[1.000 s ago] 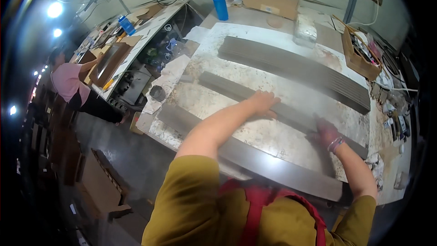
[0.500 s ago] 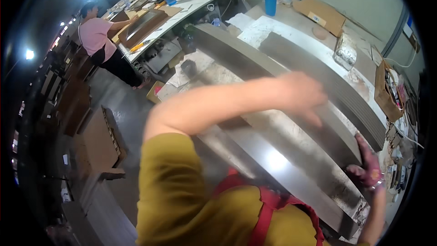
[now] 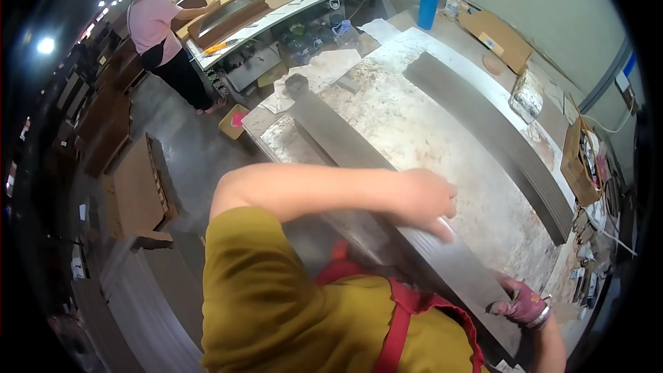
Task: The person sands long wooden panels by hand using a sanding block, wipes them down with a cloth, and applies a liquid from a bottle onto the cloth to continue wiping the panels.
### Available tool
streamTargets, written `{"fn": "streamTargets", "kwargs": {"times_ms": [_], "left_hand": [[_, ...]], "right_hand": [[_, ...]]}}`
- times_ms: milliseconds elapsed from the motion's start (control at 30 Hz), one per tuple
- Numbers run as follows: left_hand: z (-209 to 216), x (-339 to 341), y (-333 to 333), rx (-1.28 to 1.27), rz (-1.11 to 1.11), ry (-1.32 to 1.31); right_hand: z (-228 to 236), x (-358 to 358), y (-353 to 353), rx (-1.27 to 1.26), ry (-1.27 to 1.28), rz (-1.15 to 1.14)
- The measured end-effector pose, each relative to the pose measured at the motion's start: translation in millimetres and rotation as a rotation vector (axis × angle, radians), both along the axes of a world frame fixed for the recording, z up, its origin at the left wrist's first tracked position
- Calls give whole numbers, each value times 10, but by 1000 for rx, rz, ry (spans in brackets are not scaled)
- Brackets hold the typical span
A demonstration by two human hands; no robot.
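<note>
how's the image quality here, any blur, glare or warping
Head view: strong fisheye warping, so the long grey strip and worktable edges bow, with a black rim around the frame; the left hand is motion-blurred at the fingertips; a ceiling lamp flares at far left; the right hand looks fairly sharp.

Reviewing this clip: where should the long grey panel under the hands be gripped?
Probably by its two long edges, one hand per side, from above. The long grey panel lies flat and narrow on the workbench; the left hand presses its face, the right hand holds its near end.
</note>
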State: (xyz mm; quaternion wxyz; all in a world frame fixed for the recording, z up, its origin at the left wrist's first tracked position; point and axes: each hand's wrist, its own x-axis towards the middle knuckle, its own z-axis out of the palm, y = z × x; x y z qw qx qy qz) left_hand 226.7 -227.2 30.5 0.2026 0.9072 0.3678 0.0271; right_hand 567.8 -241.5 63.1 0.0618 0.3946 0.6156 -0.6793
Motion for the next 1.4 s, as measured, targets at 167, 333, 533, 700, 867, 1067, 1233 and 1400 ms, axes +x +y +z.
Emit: {"fn": "streamTargets", "kwargs": {"times_ms": [167,333,533,700,867,1067,1233,1400], "left_hand": [[-83,35,-377,289,-120,-61],[-230,51,-321,258,-137,14],[-235,81,-325,245,-153,39],[-310,33,-349,258,-147,61],[-294,190,-247,272,-227,7],[-328,18,-372,356,-172,-23],[-126,-464,-199,368,53,-337],[-319,-2066,-173,528,899,-751]], "right_hand": [[-160,142,-11,103,-26,43],[379,-170,-40,886,-390,311],[-80,-118,-442,779,-345,319],[-245,-211,-566,1018,-435,291],[-270,-145,-742,1069,-483,137],[-118,-273,-670,1000,-356,214],[-250,-131,-671,1105,-276,215],[-223,-216,-701,1086,-290,214]]}}
